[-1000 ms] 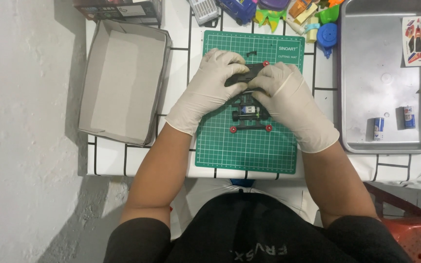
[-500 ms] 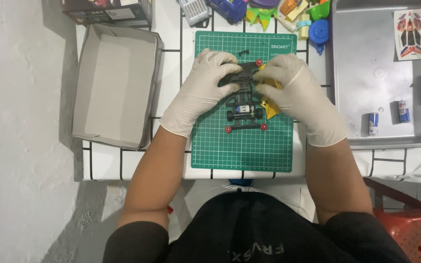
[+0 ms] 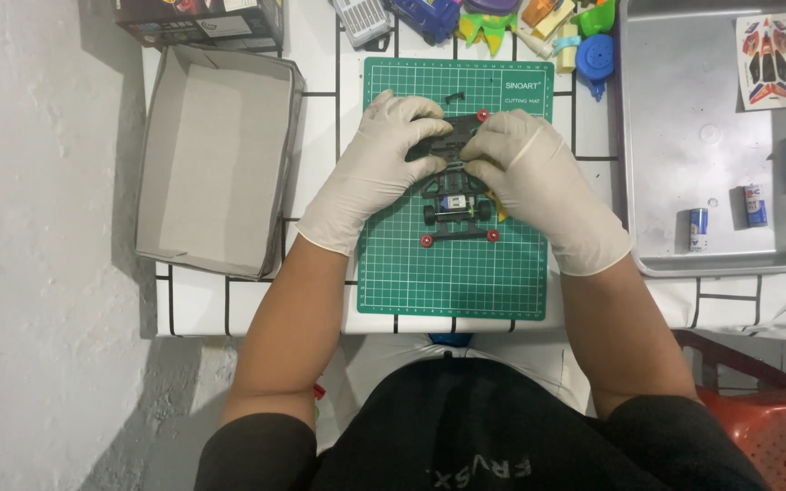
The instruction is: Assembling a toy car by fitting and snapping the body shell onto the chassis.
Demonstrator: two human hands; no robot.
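Unmoved: black toy car chassis (image 3: 455, 195), red rollers.

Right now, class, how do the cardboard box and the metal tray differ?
The cardboard box lies left of the green mat; the metal tray lies right. The box is grey-brown card and holds nothing visible; the tray is shiny and holds batteries and a sticker sheet. Both are open rectangles.

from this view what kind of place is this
Most likely a home hobby bench: a green cutting mat on a white tiled table, gloved hands on a small toy car chassis, a metal tray holding batteries.
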